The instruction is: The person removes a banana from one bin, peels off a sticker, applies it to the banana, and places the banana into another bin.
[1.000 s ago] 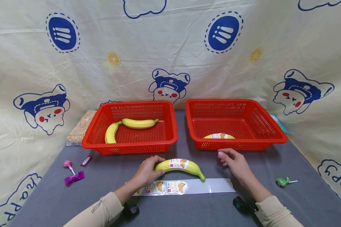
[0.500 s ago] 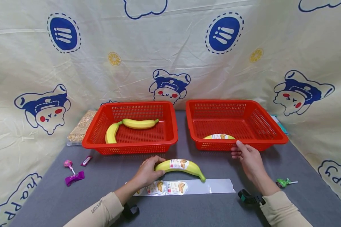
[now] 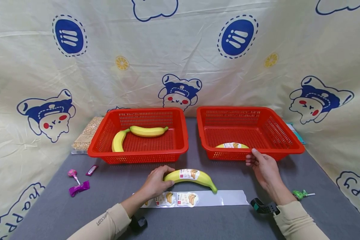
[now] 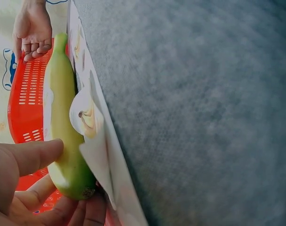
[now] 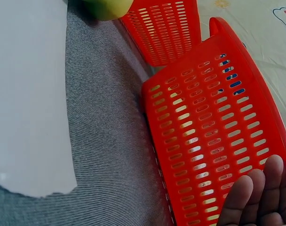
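My left hand (image 3: 156, 181) holds the blunt end of a yellow-green banana (image 3: 204, 178), thumb on one side and fingers on the other. The banana lies crosswise on the grey table, a white label with a banana picture on its upper side. Just in front lies a pale strip (image 3: 210, 198) with several such labels at its left part. My right hand (image 3: 265, 171) is at the front rim of the right red basket (image 3: 280, 154), thumb at the rim and bent fingers against the outer wall. Inside that basket, a labelled banana (image 3: 219, 146) is partly hidden by the front wall.
A left red basket (image 3: 138, 157) contains two unlabelled bananas (image 3: 148, 131). Behind it stands a bag of grains (image 3: 88, 135). Purple-wrapped sweets (image 3: 79, 188) and a pink lollipop (image 3: 73, 173) lie at left, a green lollipop (image 3: 300, 194) at right. A printed curtain (image 3: 180, 50) hangs behind.
My right hand has moved right and away from me, from in front of the right basket to its front rim. My left hand and the banana have stayed put.
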Available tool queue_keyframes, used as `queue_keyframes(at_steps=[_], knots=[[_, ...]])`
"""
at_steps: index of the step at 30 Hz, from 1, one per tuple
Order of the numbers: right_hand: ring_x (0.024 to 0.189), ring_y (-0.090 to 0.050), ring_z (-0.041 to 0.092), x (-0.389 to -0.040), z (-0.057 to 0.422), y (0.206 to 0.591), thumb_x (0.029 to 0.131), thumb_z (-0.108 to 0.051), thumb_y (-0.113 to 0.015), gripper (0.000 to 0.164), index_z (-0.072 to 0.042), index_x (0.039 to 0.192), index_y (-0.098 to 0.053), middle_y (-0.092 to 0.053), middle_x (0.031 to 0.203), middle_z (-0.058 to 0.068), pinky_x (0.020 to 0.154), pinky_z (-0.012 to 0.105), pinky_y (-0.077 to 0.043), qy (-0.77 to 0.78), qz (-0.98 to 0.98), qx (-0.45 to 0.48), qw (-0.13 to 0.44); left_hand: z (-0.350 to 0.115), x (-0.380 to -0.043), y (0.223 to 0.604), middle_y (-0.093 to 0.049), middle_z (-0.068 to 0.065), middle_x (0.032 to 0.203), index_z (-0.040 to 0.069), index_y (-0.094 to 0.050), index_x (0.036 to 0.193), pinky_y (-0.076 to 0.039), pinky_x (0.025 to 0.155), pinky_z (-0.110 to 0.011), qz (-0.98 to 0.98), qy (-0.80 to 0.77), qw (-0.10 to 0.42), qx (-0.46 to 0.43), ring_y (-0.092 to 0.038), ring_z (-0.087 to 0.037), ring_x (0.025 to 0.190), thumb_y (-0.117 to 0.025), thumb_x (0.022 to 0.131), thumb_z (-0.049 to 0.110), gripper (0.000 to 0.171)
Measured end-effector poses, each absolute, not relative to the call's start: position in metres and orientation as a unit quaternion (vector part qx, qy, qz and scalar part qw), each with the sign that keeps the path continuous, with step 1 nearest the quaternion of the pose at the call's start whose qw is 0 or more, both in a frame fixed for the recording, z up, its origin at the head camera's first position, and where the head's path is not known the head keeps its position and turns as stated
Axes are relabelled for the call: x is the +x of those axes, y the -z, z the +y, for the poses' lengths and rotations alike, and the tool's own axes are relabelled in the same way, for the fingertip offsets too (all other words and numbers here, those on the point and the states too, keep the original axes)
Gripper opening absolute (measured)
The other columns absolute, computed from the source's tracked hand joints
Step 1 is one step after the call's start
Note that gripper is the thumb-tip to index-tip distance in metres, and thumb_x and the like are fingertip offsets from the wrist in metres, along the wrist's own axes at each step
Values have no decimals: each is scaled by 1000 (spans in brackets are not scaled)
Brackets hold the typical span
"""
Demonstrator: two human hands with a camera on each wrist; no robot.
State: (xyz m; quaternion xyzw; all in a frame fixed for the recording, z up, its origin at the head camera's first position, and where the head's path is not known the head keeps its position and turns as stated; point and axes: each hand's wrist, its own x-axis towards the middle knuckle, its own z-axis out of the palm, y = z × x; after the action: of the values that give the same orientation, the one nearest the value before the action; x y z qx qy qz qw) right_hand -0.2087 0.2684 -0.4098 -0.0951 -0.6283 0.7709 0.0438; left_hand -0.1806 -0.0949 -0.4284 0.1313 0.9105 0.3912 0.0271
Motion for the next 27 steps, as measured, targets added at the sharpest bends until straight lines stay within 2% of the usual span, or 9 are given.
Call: queue_keyframes(at_steps=[7,14,20,27], knots=[[69,-61,9,-207,269,411,85,-40,-64,30,-10,88,-70,-70,73,-7,69,19,-52,-774,-625,-93,43,-92,-175,414,-64,-3,106,12,-64,116,-44,76,-30,902,-405,39,145,-54,-14,88,-70,80,12,36],[68,-60,9,-209,270,412,90,-33,-60,25,-11,86,-71,-70,73,-5,67,19,-52,-778,-621,-81,47,-75,-176,372,-65,-3,111,12,-61,119,-48,78,-30,878,-444,22,175,-56,-16,91,-70,82,13,38],[68,-60,9,-210,271,412,90,-32,-60,22,-15,82,-71,-69,72,-6,67,20,-51,-783,-615,-80,45,-47,-197,340,-62,-2,116,15,-58,124,-47,82,-31,881,-438,8,180,-54,-16,96,-70,83,17,42],[70,-60,9,-208,271,411,87,-35,-63,25,-12,85,-72,-70,73,-5,68,20,-51,-784,-614,-86,43,2,-232,321,-60,-1,122,16,-53,129,-50,86,-28,895,-413,9,170,-54,-14,102,-69,84,24,48]])
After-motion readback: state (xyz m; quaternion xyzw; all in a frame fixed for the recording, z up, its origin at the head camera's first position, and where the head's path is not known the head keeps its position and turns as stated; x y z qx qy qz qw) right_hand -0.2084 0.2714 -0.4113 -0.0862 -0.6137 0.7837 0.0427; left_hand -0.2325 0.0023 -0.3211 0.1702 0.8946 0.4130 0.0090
